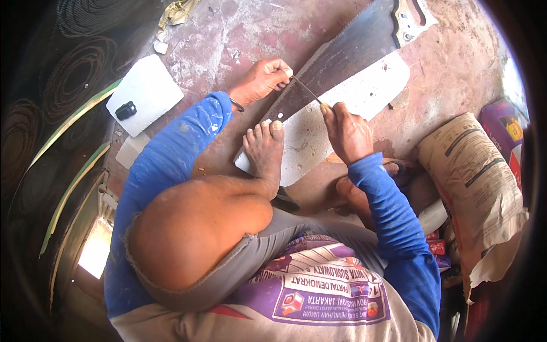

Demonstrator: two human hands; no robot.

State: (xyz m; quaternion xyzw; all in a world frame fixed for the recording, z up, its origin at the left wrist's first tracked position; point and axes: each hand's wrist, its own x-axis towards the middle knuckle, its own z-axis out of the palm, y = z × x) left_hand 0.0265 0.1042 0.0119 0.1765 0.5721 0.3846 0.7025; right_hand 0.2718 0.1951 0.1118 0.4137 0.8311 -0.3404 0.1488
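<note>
A handsaw (347, 43) lies slantwise, its toothed edge toward the upper left and its pale handle (411, 24) at the far right. Across the blade runs a thin dark rod, which looks like a slim file (308, 91). My left hand (263, 81) pinches its far end beside the teeth. The near end is gripped by my right hand (348, 132), over the blade's lower side. Under the saw is a long white board (373, 85). My bare foot (265, 145) presses near the saw's narrow tip and the board's left end.
At the left, a black key-fob-like object (126, 110) lies on a white panel (154, 85). Paper sacks (470, 171) stand at the right, with a purple pack (502, 128) behind. A crumpled scrap (175, 12) lies on the stained floor (228, 34). Green-edged strips (74, 117) curve along the left.
</note>
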